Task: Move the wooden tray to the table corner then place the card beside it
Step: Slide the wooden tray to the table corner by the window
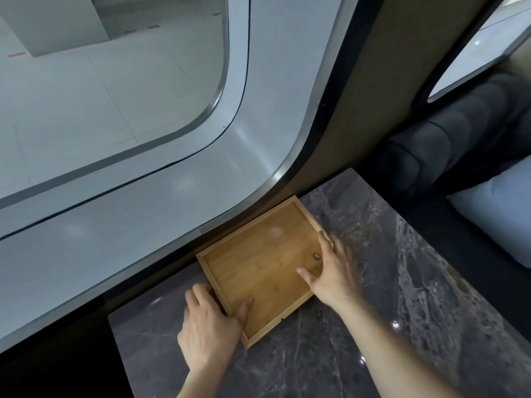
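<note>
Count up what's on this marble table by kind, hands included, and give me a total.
Wooden tray: 1, empty, lying flat by the window-side edge of the table
Hands: 2, left hand and right hand, each with a grip on a rim of the tray
Cards: 0 in view
Total: 3

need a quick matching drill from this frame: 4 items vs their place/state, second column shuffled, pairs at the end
Items:
1. wooden tray
2. left hand
3. right hand
4. pale cushion

Places/states:
A. grips the tray's near left corner, thumb inside the rim
B. off the table, on the dark seat at right
C. empty, lying against the window-side edge of the marble table
D. grips the tray's right rim, thumb inside

Pairs: 1-C, 2-A, 3-D, 4-B
</note>
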The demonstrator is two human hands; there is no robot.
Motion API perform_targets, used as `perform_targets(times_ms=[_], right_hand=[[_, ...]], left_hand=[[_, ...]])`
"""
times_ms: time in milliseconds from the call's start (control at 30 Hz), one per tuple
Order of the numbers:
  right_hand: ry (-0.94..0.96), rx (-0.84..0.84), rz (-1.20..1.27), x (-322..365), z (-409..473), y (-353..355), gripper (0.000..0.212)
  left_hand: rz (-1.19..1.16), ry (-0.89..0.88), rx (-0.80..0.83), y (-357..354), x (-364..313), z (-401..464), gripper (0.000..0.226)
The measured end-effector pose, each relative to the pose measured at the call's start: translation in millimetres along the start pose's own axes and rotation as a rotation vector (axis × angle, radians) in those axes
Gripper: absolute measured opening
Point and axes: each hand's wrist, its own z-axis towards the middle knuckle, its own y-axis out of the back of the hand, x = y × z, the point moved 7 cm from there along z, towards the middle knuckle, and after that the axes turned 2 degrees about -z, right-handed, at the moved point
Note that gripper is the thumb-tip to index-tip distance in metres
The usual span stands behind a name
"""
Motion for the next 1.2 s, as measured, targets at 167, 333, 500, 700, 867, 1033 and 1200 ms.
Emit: perform_targets(times_ms=[167,333,500,700,867,1033,1200], right_hand=[[0.169,0.077,-0.133,1.5,-38.8,-15.2,0.108],[0.188,0.172,-0.143,-5.8,-52.5,-30.0,0.102],[0.227,0.110,-0.203,-6.8,-48.9,-29.5,0.072],[0.241,0.118,-0.230,-7.2,-41.1,-32.9,0.067],[0.239,0.066,-0.297,-10.2,-48.3,-35.4,0.067],[0.178,0.044,-0.338,-2.6,-64.2,-23.7,0.076],[0.070,0.026,-0.201,-33.1,-111.5,-15.5,0.079]], left_hand=[[0.204,-0.516,0.072,-18.8,-38.9,-20.4,0.087],[0.306,-0.631,0.308,-47.6,-51.9,-30.7,0.097],[0.300,-0.627,0.291,-47.6,-50.5,-22.1,0.089],[0.304,-0.652,0.279,-54.1,-48.6,-24.8,0.089],[0.320,-0.661,0.272,-52.1,-50.3,-24.1,0.089],[0.424,-0.658,0.271,-53.2,-62.3,-26.1,0.090],[0.485,-0.657,0.246,-64.3,-58.3,-37.4,0.100]])
